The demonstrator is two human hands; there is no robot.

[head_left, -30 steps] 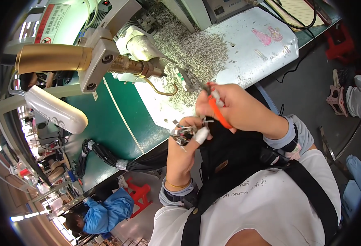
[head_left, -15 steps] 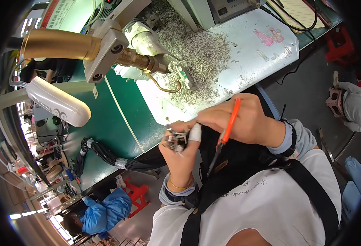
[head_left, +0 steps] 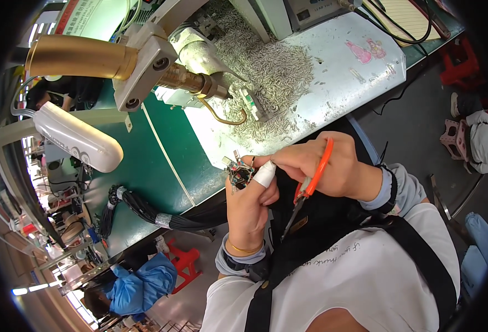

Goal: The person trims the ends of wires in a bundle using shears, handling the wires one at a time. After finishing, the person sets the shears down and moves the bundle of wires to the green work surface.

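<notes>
My left hand (head_left: 248, 207) is closed around a bunch of small electronic connectors (head_left: 240, 172) with metal ends and dark bodies. White tape or a finger cover (head_left: 264, 174) wraps its thumb. My right hand (head_left: 329, 166) keeps a pair of orange-handled scissors (head_left: 318, 174) in its palm, the dark blades pointing down toward my lap. Its thumb and forefinger meet at the left thumb's tip; whatever is pinched there is too small to make out. Both hands are in front of the near edge of a pale work board (head_left: 341, 83).
Many small silvery pieces (head_left: 280, 72) lie heaped on the board. Above them reaches a brass-coloured soldering head (head_left: 191, 83), with a white lamp-like unit (head_left: 78, 137) to the left. A black cable bundle (head_left: 172, 220) lies on the green table (head_left: 188, 166). A person in blue (head_left: 144, 285) is at lower left.
My left hand has turned, so the connector bunch shows more clearly at its far side. My right hand has shifted slightly right, and the scissors have tilted with it.
</notes>
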